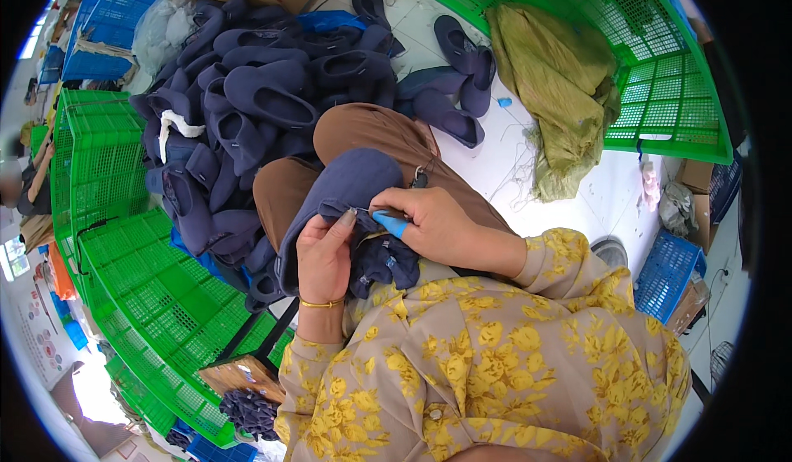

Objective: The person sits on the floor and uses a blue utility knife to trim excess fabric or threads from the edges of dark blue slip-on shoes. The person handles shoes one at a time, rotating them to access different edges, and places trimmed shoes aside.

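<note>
A navy fabric slipper [360,177] lies across my lap, its toe pointing away from me. My left hand [324,252] has closed on the edge of its opening, thumb and fingers pinching the cloth. Just to the right, my right hand [429,224], with a blue wrap on one digit, is closed round a thin needle-like tool [369,209]; most of it is hidden by the fingers. The tool's tip meets the slipper near my left thumb. A crumpled dark navy cloth [386,262] sits below both hands.
A large heap of navy slippers [272,91] rises ahead and to the left. Green plastic crates [157,272] stand at left, with another green crate [660,91] at far right. An olive sack [553,91] and loose thread lie on the white floor. A blue basket [668,276] is at right.
</note>
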Tool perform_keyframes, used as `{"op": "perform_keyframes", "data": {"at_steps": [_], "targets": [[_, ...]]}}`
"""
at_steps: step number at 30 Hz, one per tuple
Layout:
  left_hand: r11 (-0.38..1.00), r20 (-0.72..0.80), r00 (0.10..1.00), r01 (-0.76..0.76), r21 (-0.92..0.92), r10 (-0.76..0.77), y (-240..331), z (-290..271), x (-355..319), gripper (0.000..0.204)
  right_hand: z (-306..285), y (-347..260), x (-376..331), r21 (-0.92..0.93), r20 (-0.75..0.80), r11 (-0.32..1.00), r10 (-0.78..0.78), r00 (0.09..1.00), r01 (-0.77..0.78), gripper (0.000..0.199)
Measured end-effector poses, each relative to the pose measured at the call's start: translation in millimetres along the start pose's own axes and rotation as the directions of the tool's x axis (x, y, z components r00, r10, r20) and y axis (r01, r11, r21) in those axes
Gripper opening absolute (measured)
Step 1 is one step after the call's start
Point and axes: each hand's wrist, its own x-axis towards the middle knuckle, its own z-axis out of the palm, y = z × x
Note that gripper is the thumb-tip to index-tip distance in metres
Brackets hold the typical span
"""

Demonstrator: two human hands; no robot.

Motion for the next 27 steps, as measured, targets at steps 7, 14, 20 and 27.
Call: {"op": "perform_keyframes", "data": {"at_steps": [7,14,20,27], "targets": [[0.999,0.034,0.999,-0.02,-0.034,0.021,-3,-8,0,0.02,6,5,-2,-0.058,-0.076,0.992,-0.114,0.991,0.11,0.023],[1.0,0.005,1.0,-0.027,0.009,0.027,-2,-2,-1,0.018,6,3,1,-0.108,-0.06,0.987,-0.13,0.99,0.123,0.022],[1.0,0.032,0.999,-0.021,-0.017,0.022,-2,-6,0,0.021,15,10,6,-0.165,-0.065,0.975,-0.164,0.984,0.151,0.025],[0.999,0.073,0.997,0.025,-0.045,-0.022,-1,-4,2,0.024,23,19,11,-0.148,-0.1,0.969,-0.215,0.972,0.199,0.028]]}}
